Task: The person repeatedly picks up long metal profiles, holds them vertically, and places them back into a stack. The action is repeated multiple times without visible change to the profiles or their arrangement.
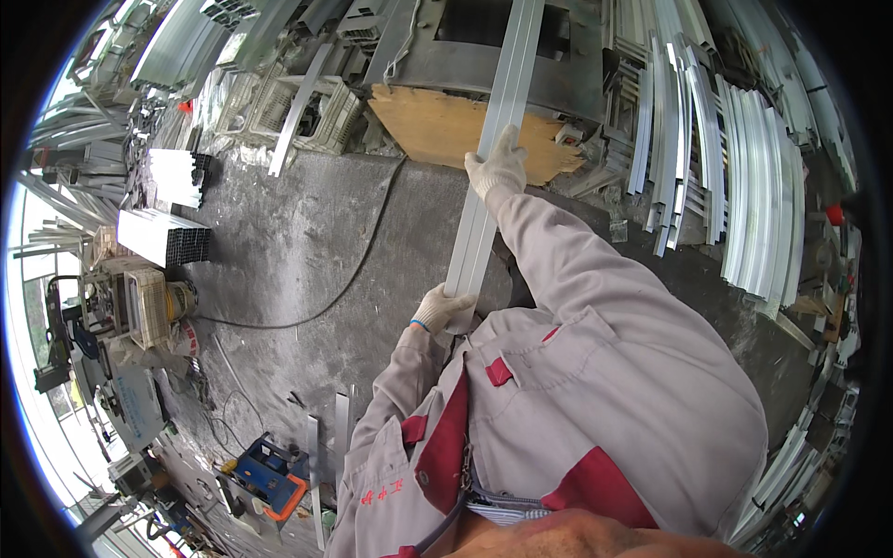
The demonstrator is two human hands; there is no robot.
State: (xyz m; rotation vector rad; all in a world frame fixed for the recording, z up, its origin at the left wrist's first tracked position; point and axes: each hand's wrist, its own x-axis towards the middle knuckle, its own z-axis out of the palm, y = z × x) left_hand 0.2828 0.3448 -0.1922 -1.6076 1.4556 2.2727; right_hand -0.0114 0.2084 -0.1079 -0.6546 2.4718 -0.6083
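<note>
A long silvery metal profile (476, 232) with lengthwise grooves slants up from near my body. Its far part lies over a grey machine table (456, 65) with a dark opening in it. My left hand (441, 309), in a whitish knit glove, grips the near end of the profile from its left side. Farther along, my right hand (499, 165), gloved alike, is closed over the profile's right edge, with the fingers partly hidden. A yellowish wooden board (419, 126) with ragged edges sits beneath the profile at the front of the machine.
Metal profiles (763, 195) lie stacked at the right. Bundles of dark-ended tubes (163, 237) and a plastic crate (333, 121) stand to the left. A black cable (358, 260) curves over the grey floor (279, 223). A blue and orange tool (270, 474) rests at lower left.
</note>
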